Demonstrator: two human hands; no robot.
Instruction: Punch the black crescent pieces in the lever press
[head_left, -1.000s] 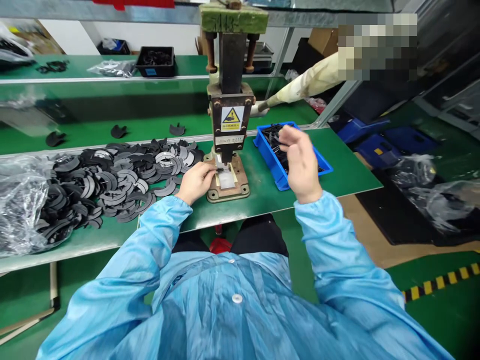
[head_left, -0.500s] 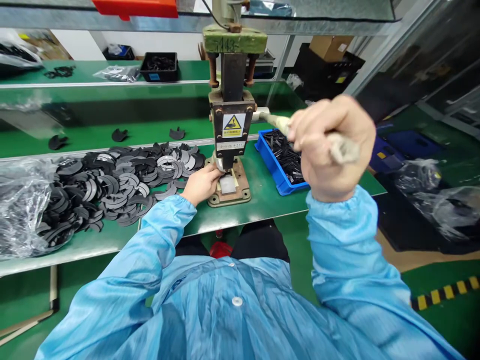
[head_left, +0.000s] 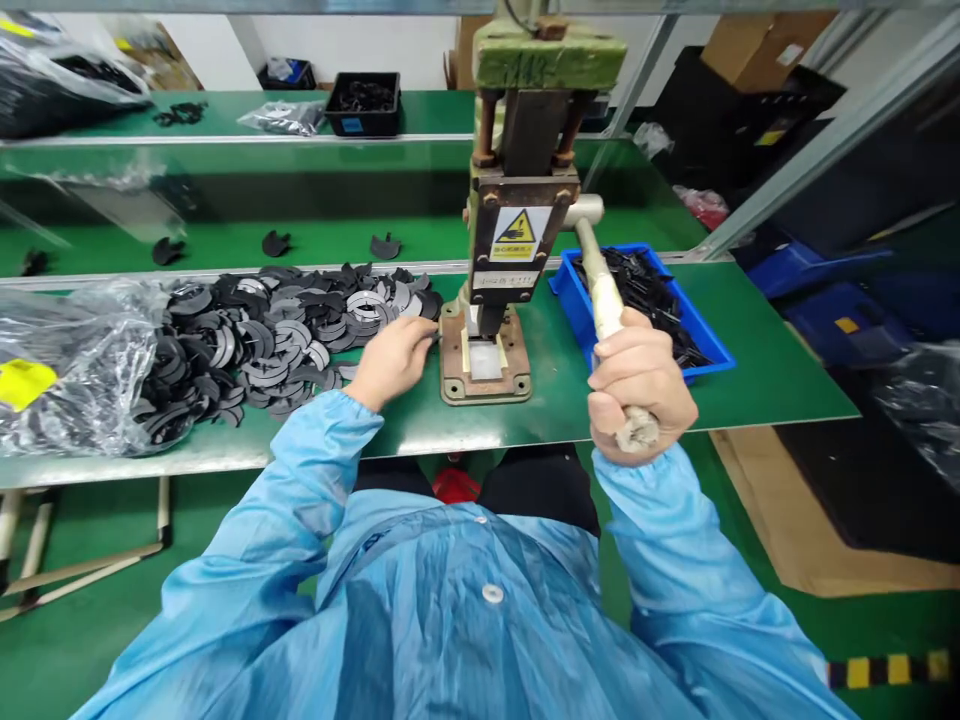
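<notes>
A hand-lever press (head_left: 525,190) with a warning label stands before me on its brown base plate (head_left: 454,385). My right hand (head_left: 641,385) is wrapped around the tape-covered press lever (head_left: 598,270), which slopes down toward me. Beside the left edge of the base is my left hand (head_left: 396,360), fingers pinched together. A small dark piece (head_left: 436,337) shows at its fingertips, mostly hidden. Under the ram lies a pale metal block (head_left: 485,361). Left of the press spreads a heap of black and grey crescent-shaped plastic parts (head_left: 289,345).
Right of the press, a blue bin (head_left: 701,350) holds many thin black parts. A clear plastic bag (head_left: 75,380) lies at the left of the green bench. Single black parts (head_left: 386,246) sit behind the heap. Farther back is a black tray (head_left: 363,105).
My right hand has brought the lever down, nearer the bench. The left hand has drawn back from under the ram to the left of the base. The view has shifted.
</notes>
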